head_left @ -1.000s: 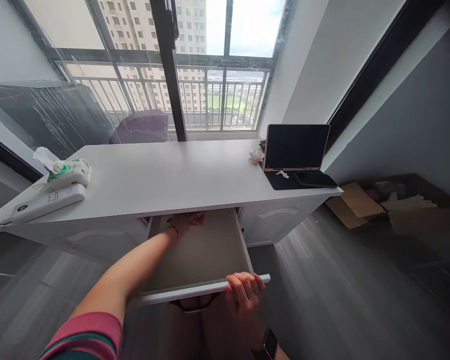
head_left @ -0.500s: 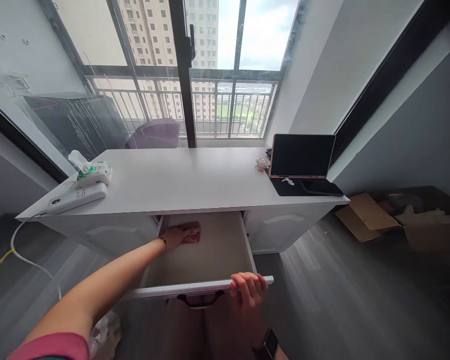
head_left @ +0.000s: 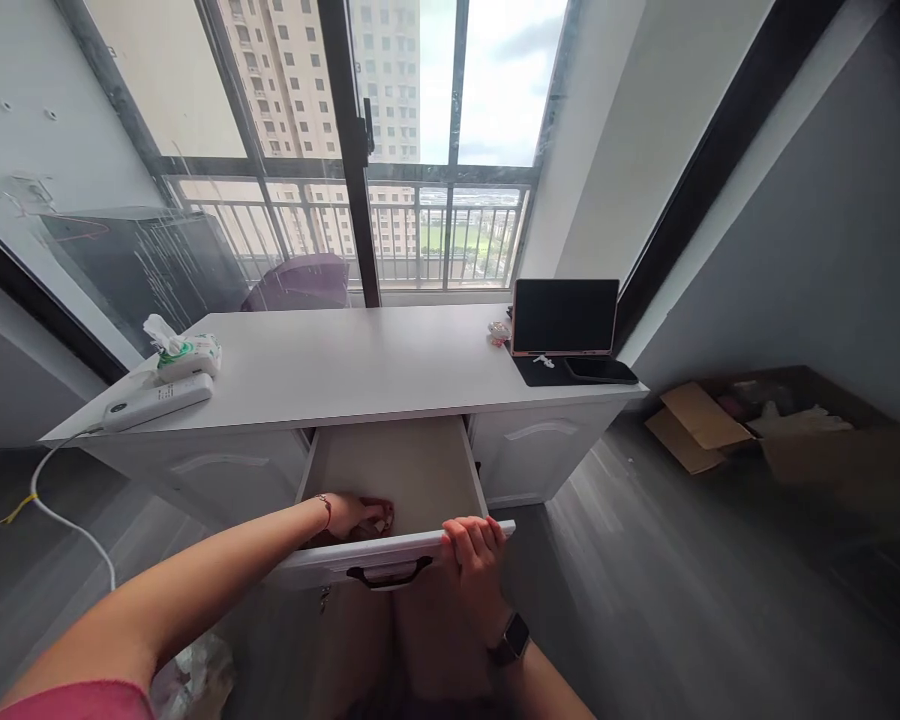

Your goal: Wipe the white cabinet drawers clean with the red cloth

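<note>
The drawer (head_left: 420,460) of a white desk is pulled out toward me. Inside it, close behind the front panel, my left hand (head_left: 347,514) is closed on a reddish cloth (head_left: 382,507), mostly hidden by the fingers and pressed near the drawer's bottom. My right hand (head_left: 474,560) grips the top edge of the drawer front (head_left: 397,548) near its right end, fingers hooked over it. A dark handle (head_left: 390,574) sits on the front panel between my two hands.
On the desktop (head_left: 345,370), a tissue pack (head_left: 191,357) and a white power strip (head_left: 157,400) lie at the left. A tablet (head_left: 566,316) stands at the right, with a phone (head_left: 600,371) before it. An open cardboard box (head_left: 709,425) and a plastic bag (head_left: 195,680) are on the floor.
My left hand has moved with the cloth from the drawer's back left toward its front. My right hand still holds the drawer front. The view has shifted slightly.
</note>
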`<move>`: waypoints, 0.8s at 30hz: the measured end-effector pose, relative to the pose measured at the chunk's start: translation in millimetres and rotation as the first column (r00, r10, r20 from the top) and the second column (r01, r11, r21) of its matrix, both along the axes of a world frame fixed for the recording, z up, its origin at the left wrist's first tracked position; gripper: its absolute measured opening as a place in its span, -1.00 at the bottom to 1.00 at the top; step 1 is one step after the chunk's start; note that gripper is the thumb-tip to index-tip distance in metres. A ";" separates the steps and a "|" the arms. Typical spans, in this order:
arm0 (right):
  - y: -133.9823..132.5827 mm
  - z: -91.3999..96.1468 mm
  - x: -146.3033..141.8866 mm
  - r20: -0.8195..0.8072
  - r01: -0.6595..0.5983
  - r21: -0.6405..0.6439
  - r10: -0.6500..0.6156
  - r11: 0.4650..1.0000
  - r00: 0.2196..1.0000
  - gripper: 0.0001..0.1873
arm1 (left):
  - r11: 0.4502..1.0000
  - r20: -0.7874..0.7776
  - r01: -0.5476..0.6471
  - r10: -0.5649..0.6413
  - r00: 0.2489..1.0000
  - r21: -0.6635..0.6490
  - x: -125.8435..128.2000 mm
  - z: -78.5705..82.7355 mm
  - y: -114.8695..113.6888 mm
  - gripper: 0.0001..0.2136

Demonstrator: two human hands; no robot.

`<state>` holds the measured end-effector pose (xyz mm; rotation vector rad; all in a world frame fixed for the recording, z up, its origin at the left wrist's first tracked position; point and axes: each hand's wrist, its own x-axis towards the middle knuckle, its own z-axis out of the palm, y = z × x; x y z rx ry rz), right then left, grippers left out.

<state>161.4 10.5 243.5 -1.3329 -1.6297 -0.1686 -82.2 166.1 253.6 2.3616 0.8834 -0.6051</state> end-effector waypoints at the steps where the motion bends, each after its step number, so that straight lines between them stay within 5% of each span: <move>1: 0.0 -0.1 0.2 0.001 -0.001 -0.001 0.001 1.000 1.000 -0.77 | 0.998 -0.017 -0.005 0.004 1.000 -0.064 0.9 2.8 -2.9 -0.44; 4: -0.8 1.2 0.3 -0.003 -0.003 -0.007 0.003 1.000 1.000 -0.77 | 0.973 -0.060 -0.081 0.070 0.996 -0.216 3.2 13.1 -11.0 -0.38; 10: -5.0 6.6 2.2 0.003 -0.040 -0.053 0.040 0.998 0.999 -0.79 | 0.913 -0.057 -0.327 0.323 0.945 -0.246 -10.0 35.7 -14.2 -0.43; 12: -6.4 8.3 4.0 0.012 -0.062 -0.069 0.063 0.996 0.998 -0.80 | 0.853 0.069 -0.433 0.470 0.880 -0.292 -18.8 43.6 -10.8 -0.45; 14: -7.9 9.6 5.7 0.017 -0.077 -0.084 0.078 0.993 0.997 -0.80 | 0.773 0.331 -0.500 0.625 0.707 -0.390 -26.7 54.0 -10.5 -0.42; 17: -10.1 11.0 7.5 0.019 -0.078 -0.103 0.080 0.992 0.997 -0.80 | 0.643 0.666 -0.580 0.714 0.217 -0.501 -38.0 75.3 -27.5 -0.44; 19: -11.7 11.8 8.4 0.028 -0.083 -0.123 0.087 0.989 0.996 -0.79 | 0.531 0.783 -0.701 0.618 -0.063 -0.476 -47.0 89.5 -55.1 -0.52; 20: -12.4 12.3 8.8 0.032 -0.087 -0.133 0.092 0.987 0.995 -0.78 | 0.458 0.837 -0.784 0.530 -0.137 -0.418 -51.8 94.7 -73.2 -0.56; 22: -13.7 13.7 9.3 0.038 -0.093 -0.153 0.100 0.984 0.994 -0.77 | 0.262 0.935 -0.943 0.339 -0.109 -0.204 -60.8 98.0 -113.1 -0.61; 24: -14.6 15.2 9.1 0.035 -0.094 -0.168 0.101 0.981 0.994 -0.76 | 0.051 0.963 -0.995 0.250 0.098 0.088 -65.9 90.3 -149.4 -0.60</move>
